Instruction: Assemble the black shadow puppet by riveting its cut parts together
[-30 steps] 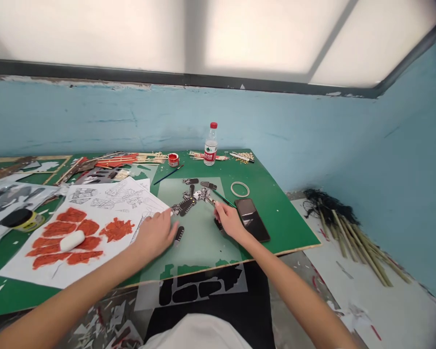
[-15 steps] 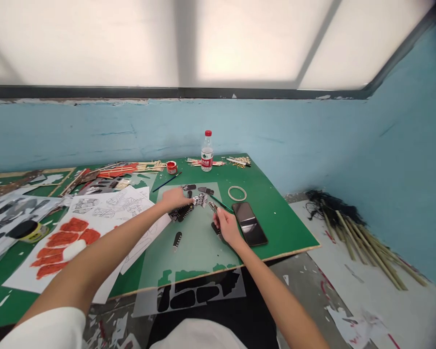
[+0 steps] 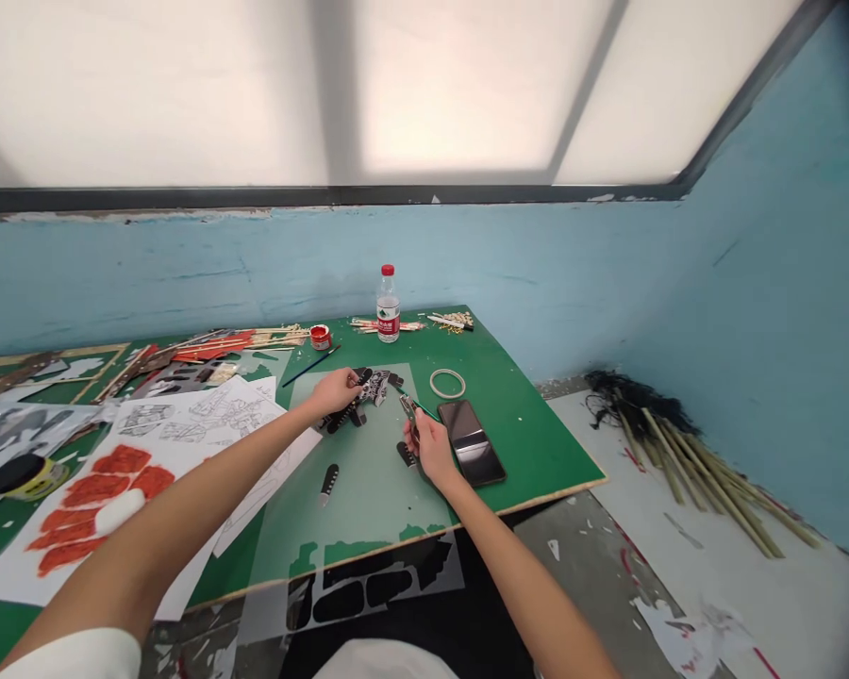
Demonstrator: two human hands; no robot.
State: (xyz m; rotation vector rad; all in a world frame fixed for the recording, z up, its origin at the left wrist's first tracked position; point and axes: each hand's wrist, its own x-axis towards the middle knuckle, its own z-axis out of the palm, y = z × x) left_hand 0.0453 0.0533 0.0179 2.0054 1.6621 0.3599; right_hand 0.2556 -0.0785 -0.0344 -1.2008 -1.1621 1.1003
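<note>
While left fingers (image 3: 354, 378) grasp the patterned cutout cluster (image 3: 376, 387), right fingers (image 3: 411, 436) grip a metal tool (image 3: 407, 405) | seemingly partly joined | lying loose: black strip (image 3: 330, 480), dark piece (image 3: 405, 455)

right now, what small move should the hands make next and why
Probably ease the metal tool in the right hand toward the nearest edge of the patterned cut-out, with the left hand steadying the piece. The left hand already has hold of its far side, and the tool's tip points toward it from close by, so little travel seems needed.
</note>
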